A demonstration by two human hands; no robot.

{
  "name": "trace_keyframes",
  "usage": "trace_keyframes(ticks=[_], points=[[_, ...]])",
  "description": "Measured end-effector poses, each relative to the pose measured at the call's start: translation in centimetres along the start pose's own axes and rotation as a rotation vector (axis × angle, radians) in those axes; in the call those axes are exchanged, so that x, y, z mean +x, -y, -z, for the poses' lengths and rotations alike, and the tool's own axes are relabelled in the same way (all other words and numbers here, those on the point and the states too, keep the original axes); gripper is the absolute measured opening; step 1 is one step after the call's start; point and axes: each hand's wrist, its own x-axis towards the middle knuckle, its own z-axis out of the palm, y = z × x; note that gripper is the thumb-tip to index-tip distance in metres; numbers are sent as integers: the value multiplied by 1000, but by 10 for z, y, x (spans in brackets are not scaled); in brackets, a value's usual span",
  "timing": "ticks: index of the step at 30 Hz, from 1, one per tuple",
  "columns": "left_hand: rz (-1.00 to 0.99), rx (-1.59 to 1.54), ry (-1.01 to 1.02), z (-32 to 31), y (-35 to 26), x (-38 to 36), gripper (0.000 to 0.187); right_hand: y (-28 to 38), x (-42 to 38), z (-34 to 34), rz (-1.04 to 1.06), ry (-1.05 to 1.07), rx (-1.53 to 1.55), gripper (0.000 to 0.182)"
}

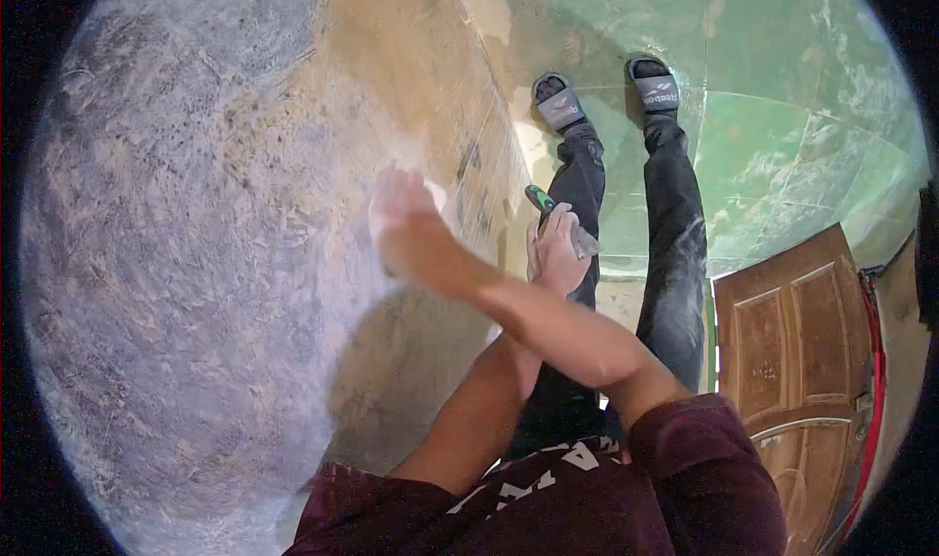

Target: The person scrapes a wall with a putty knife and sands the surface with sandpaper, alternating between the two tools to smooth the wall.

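Observation:
My right arm reaches across my left arm to the wall (pixel 225 263), which is patchy with grey and pale material. There my right hand (pixel 406 214) is smeared by motion; a pale patch shows at its edge, and I cannot make out whether it is something held. Lower down, in front of my legs, my left hand (pixel 559 253) is closed around a putty knife. The green and black handle of the putty knife (pixel 539 199) sticks out past the fingers, and a greyish, coated part shows at the other side of the hand. White dust covers the left fingers.
A green tiled floor (pixel 753 155) with whitish smears lies under my sandals (pixel 655 91). To the right stands a brown panelled wooden door (pixel 792 341), with a red strip (pixel 873 360) beside it. The wall meets the floor close to my feet.

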Motion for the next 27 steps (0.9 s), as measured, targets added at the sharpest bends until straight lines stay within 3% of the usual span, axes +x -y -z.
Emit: trace_keyframes(ticks=[4, 6, 13, 16, 18, 22, 24, 25, 27], points=[[7, 3, 16, -6, 6, 2, 41, -18, 6, -11, 2, -42, -37, 34], [27, -5, -20, -10, 8, 0, 43, -20, -2, -4, -254, -55, 253, 32], [46, -53, -1, -6, 5, -1, 44, -46, -16, 2, -442, 84, 766, 41], [33, -43, -15, -9, 5, -1, 44, -56, -30, -9, -358, 44, 743, 50], [38, -57, 1, -6, 3, -1, 44, -56, -32, -20, -322, -124, 685, 57], [56, -59, 20, -5, 4, 1, 42, -42, -32, -19, -356, -117, 744, 62], [70, -61, 15, -6, 5, 1, 41, -34, -28, -10, -350, -34, 418, 53], [78, -65, 10, -7, 4, 1, 40, -31, -22, -7, -350, -33, 418, 53], [78, -71, -18, -14, 9, 2, 39, -20, -5, -4, -311, 89, -27, 50]])
